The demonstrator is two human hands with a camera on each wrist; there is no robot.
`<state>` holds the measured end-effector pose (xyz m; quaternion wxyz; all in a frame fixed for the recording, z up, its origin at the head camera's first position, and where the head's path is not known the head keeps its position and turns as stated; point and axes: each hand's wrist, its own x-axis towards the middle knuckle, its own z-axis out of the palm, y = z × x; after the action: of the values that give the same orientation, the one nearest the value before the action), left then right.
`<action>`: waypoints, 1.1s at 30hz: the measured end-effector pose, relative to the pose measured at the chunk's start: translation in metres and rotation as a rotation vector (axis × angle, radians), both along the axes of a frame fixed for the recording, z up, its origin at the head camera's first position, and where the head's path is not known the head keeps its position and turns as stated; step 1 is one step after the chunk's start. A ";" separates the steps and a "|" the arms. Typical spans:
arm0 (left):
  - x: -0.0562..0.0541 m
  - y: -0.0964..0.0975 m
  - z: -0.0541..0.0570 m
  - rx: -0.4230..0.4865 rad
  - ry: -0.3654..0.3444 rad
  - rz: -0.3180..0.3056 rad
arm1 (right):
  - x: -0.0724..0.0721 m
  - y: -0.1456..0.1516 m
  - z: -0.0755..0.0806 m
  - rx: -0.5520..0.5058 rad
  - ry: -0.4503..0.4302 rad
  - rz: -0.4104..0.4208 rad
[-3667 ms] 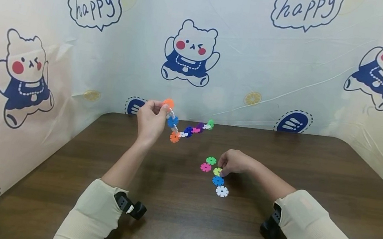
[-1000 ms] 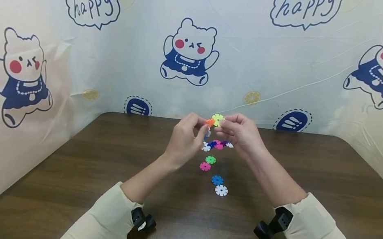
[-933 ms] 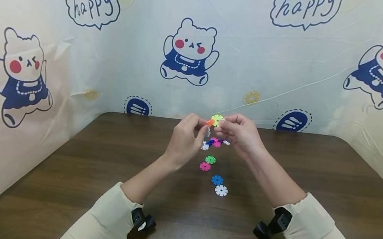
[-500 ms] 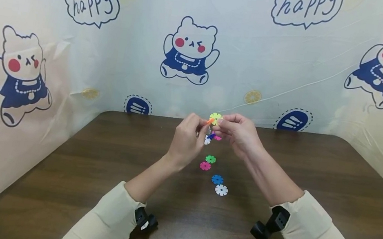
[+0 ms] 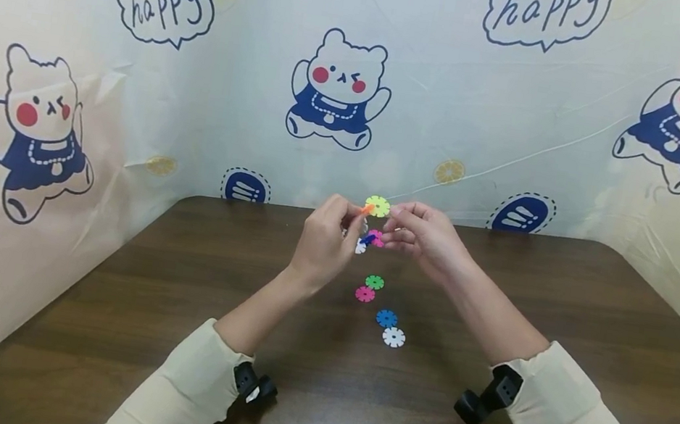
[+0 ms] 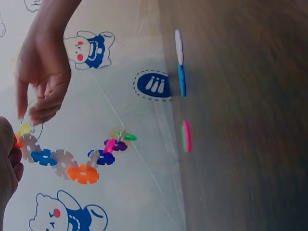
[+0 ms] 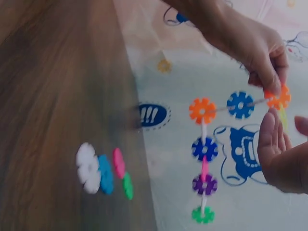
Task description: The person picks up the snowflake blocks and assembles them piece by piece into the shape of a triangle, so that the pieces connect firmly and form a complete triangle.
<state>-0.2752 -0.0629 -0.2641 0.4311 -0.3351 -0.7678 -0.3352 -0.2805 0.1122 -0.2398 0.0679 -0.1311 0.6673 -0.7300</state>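
In the head view my left hand [image 5: 325, 243] pinches an orange notched disc [image 7: 285, 97] between thumb and fingers. A yellow disc [image 5: 379, 207] is slotted into that orange one and stands upright above the fingertips. From the orange disc hangs a chain of interlocking notched discs, with a blue disc [image 7: 240, 105], a second orange disc [image 7: 202, 111], a purple disc [image 7: 204, 185] and a green end disc [image 7: 203, 215]. My right hand [image 5: 434, 241] is just right of the yellow disc, fingers loosely bent and holding nothing.
On the wooden table [image 5: 159, 361] lie loose discs: green [image 5: 374, 282], pink [image 5: 364, 294], blue [image 5: 386, 319] and white [image 5: 394, 337]. Neighbouring ones touch or overlap in the head view. A printed cloth [image 5: 414, 69] with bear drawings stands behind the table.
Earlier the right hand picked the yellow disc off the table and brought it to the chain's orange end. Now it has let go, and the left hand has shifted slightly left with the chain.
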 end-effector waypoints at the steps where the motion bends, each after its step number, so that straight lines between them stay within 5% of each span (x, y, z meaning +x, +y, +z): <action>1: -0.001 -0.001 0.000 0.005 -0.002 0.001 | -0.001 0.002 -0.002 0.034 0.015 0.016; 21: -0.002 -0.008 0.002 0.048 -0.039 0.015 | -0.005 0.025 -0.046 0.827 0.242 0.270; 28: -0.003 -0.009 0.002 0.049 -0.031 0.016 | -0.001 0.025 -0.059 0.998 0.253 0.440; 33: -0.003 -0.008 0.002 0.046 -0.022 0.009 | 0.000 0.023 -0.063 1.083 0.234 0.475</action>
<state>-0.2784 -0.0712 -0.2618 0.4319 -0.3180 -0.7660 -0.3545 -0.2804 0.1352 -0.3028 0.2125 -0.3028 0.8997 -0.2318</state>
